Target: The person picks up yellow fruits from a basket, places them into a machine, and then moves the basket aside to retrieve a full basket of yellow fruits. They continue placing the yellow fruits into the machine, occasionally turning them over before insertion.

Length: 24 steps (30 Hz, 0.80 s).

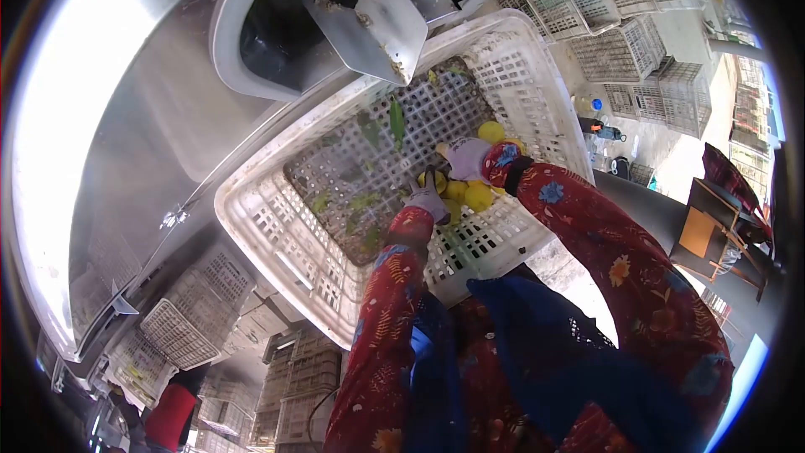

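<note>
Large white slotted plastic crate [251,193]: round yellow fruits [478,195] clustered inside, right of centre. My gloved left hand [426,200] has fingers parted against one; my gloved right hand [468,158] sits among others. Firm grasp: can't tell, either hand. Long green leaf [397,123] lies farther left.
</note>
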### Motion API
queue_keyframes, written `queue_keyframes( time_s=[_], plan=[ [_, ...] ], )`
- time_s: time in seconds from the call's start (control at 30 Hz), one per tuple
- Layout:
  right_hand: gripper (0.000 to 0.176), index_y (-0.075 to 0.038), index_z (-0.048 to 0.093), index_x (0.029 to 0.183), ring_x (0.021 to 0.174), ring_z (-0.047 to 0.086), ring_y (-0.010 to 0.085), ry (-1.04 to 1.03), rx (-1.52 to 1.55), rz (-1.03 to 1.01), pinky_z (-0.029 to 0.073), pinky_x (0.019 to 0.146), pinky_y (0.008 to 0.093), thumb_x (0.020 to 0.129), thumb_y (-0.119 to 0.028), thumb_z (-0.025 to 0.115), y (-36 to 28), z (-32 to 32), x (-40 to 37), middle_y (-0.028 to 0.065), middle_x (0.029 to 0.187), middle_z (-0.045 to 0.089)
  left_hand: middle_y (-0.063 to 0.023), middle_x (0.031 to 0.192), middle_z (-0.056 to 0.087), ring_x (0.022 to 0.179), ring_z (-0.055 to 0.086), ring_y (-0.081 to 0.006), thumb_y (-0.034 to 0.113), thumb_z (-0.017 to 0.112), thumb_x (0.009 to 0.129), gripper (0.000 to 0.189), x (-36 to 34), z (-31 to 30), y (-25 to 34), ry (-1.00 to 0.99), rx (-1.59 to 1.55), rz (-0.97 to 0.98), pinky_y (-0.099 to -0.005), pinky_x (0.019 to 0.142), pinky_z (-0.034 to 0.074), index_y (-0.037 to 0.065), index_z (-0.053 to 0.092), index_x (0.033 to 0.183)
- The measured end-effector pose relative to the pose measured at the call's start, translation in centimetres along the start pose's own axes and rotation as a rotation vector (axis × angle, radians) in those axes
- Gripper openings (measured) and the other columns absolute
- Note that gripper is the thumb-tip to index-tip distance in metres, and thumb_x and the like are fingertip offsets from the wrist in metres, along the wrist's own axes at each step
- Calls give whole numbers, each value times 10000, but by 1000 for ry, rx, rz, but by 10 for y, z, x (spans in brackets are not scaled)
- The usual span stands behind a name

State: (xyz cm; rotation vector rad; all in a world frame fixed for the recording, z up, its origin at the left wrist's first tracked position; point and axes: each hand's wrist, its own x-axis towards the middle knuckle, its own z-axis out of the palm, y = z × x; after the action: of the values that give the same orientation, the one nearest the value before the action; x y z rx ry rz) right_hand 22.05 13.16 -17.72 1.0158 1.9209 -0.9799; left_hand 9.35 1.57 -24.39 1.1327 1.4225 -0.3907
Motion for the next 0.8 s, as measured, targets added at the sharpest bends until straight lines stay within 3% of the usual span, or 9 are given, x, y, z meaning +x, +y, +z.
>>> queue_keyframes(
  time_s=[0.07, 0.17, 0.2, 0.33, 0.43, 0.5, 0.6, 0.7, 0.8],
  plan=[
    [748, -109, 435, 1437, 1087, 644, 399, -53, -18, -211, 514, 910, 466, 764, -219, 742, 3, 31, 30, 256, 1201, 646, -277, 1588, 225, 1463, 268, -437, 399, 816, 685, 1180, 8, 12, -17, 43, -83, -39, -464, 1147, 367, 128, 109, 1589],
    [832, -120, 376, 1485, 1147, 614, 407, 26, -37, -271, 507, 935, 465, 748, -217, 750, -11, 42, 37, 268, 1332, 560, -270, 1552, 267, 1402, 350, -423, 358, 833, 673, 1141, 19, 39, -45, 76, -194, 75, -451, 1113, 396, 137, 159, 1567],
    [845, -105, 371, 1484, 1188, 589, 408, -57, 60, -270, 500, 954, 452, 743, -228, 757, -13, 39, 36, 267, 1380, 507, -259, 1520, 304, 1367, 382, -406, 341, 827, 688, 1090, 17, 41, -49, 56, -187, 80, -440, 1092, 411, 122, 193, 1547],
    [806, -68, 407, 1440, 1119, 608, 404, 154, 286, -209, 489, 971, 418, 735, -214, 770, 0, 46, 24, 260, 1351, 504, -213, 1393, 450, 1227, 513, -339, 273, 805, 746, 887, 4, 21, -60, -70, -200, 100, -398, 1010, 471, 60, 330, 1464],
    [792, -54, 438, 1409, 1129, 608, 390, 388, 493, -263, 493, 965, 422, 731, -244, 799, 3, -1, -43, 218, 1304, 554, -179, 1297, 559, 1122, 610, -289, 222, 789, 789, 739, -27, -19, -70, -148, -598, 211, -366, 949, 517, 13, 432, 1401],
    [771, -78, 458, 1398, 1127, 625, 371, 675, 456, -464, 506, 937, 431, 745, -285, 809, -13, -29, -95, 185, 1240, 617, -146, 1244, 607, 1069, 647, -250, 144, 764, 822, 667, -88, -64, -50, -75, -922, 395, -338, 910, 539, 4, 455, 1396],
    [726, -65, 502, 1343, 1098, 650, 323, 859, 572, -484, 520, 924, 409, 731, -253, 846, -46, -54, -149, 155, 1185, 639, -132, 1229, 620, 1062, 654, -231, 35, 734, 838, 673, -182, -112, -5, 104, -1223, 644, -325, 893, 552, 7, 420, 1433],
    [741, -44, 509, 1330, 1102, 653, 281, 1028, 779, -484, 520, 935, 379, 711, -218, 876, -74, -59, -172, 146, 1193, 636, -150, 1251, 612, 1093, 648, -240, 18, 730, 829, 717, -225, -129, 10, 198, -1370, 782, -334, 909, 550, -1, 386, 1457],
    [730, -34, 506, 1328, 1109, 646, 271, 1142, 677, -556, 521, 936, 369, 721, -192, 880, -91, -82, -193, 142, 1204, 629, -158, 1262, 608, 1101, 647, -248, 40, 730, 821, 738, -248, -138, 21, 274, -1456, 872, -335, 920, 547, -7, 372, 1465]
  ],
)
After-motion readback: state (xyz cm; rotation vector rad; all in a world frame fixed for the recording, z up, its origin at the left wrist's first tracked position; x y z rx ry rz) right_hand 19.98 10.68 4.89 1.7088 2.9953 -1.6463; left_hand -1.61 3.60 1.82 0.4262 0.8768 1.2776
